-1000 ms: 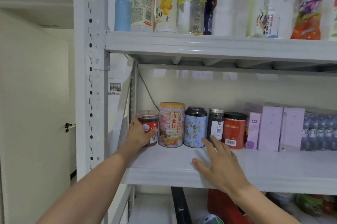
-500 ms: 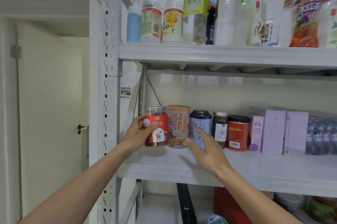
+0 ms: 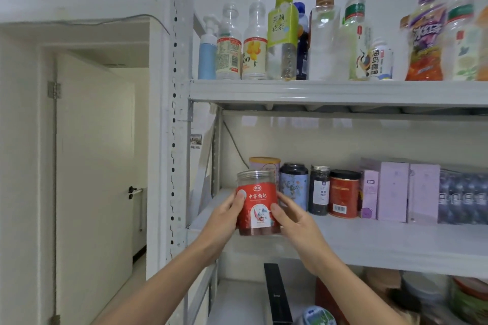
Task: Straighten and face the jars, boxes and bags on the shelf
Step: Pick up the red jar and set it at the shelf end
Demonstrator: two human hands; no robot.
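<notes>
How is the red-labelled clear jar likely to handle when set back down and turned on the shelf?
The red-labelled jar looks like rigid plastic, so probably stiff and light. Its flat base should stand steady; on its side it would likely roll. Left hand and right hand grip its smooth, possibly slippery wall.

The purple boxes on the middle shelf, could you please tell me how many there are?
3, side by side right of the red can: a small box, then a taller box, then another tall box. More may hide behind them.
</notes>
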